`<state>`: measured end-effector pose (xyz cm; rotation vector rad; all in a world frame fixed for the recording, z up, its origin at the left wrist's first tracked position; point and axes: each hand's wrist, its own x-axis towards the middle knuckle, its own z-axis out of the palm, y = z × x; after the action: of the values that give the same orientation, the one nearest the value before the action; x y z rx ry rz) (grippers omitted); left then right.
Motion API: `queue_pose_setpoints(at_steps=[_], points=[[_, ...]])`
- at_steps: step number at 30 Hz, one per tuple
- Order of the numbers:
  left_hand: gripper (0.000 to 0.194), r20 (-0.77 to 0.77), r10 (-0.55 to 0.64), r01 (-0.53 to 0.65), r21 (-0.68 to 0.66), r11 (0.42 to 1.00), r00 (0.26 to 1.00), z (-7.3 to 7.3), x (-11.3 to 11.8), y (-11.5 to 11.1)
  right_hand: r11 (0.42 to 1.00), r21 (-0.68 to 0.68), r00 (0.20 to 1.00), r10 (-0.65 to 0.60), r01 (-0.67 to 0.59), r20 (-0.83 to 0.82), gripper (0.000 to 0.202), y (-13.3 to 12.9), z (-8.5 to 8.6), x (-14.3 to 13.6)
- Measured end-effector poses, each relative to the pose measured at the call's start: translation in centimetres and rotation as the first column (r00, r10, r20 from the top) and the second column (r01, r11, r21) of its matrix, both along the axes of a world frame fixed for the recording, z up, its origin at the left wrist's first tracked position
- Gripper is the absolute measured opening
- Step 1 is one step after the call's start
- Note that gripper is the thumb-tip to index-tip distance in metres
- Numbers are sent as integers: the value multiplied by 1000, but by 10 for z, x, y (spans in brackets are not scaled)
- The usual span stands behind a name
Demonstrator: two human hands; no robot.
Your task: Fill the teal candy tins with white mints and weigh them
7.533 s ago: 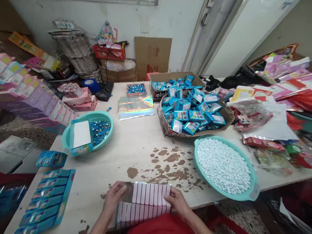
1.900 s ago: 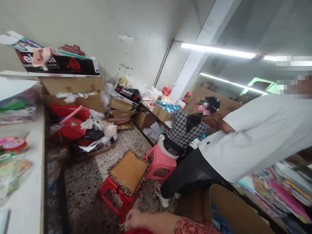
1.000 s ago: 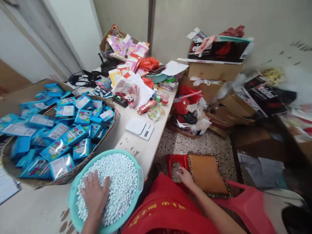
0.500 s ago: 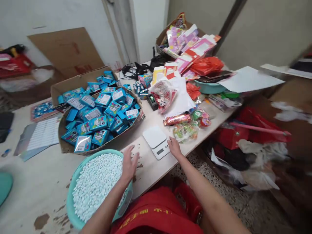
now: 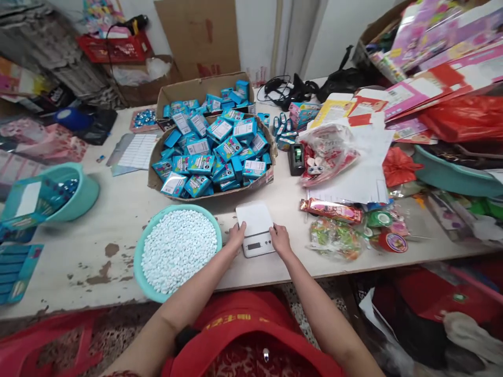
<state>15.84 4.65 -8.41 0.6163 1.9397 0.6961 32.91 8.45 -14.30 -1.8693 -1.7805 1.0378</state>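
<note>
A white digital kitchen scale [image 5: 257,230] lies on the table in front of me, its plate bare and its small display dark. My left hand [image 5: 237,236] grips the scale's left edge, fingers closed against it. On the opposite edge, my right hand [image 5: 280,240] holds it the same way. Just left of my left hand stands a turquoise basin [image 5: 138,264] full of small pale-blue candies [image 5: 178,248]. Behind the basin and scale, an open carton [image 5: 212,195] is heaped with small blue candy boxes [image 5: 200,163].
A second turquoise basin [image 5: 88,191] and blue box trays [image 5: 18,272] sit at the left. To the right lie a clear candy bag [image 5: 334,238], a red wrapped packet [image 5: 334,210] and a tape dispenser [image 5: 296,159]. The table's front edge [image 5: 322,275] runs close to me.
My left hand has moved from above the basin's rim to the scale's left edge. The right hand stays at its right edge. My view has swung to the left.
</note>
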Motion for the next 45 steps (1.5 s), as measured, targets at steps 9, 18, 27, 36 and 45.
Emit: queue_pose_setpoints(at_steps=[9, 18, 27, 36, 45], points=[[46, -208, -310, 365, 329, 871, 928, 50, -14, -52, 955, 281, 995, 84, -96, 55, 39, -53, 20, 29], [51, -929, -88, 575, 146, 805, 359, 54, -77, -174, 616, 669, 907, 226, -415, 354, 37, -98, 11, 23], [67, -941, -273, 477, -150, 866, 200, 42, -105, -178, 411, 769, 867, 318, -490, 383, 42, -84, -10, 18], [52, -952, -161, 455, -26, 890, 261, 41, -113, -166, 310, 800, 837, 387, -514, 388, 33, -98, 18, -19], [62, -948, -191, 569, -13, 822, 253, 43, -145, -188, 497, 704, 857, 377, -507, 351, 37, -136, 16, -58]])
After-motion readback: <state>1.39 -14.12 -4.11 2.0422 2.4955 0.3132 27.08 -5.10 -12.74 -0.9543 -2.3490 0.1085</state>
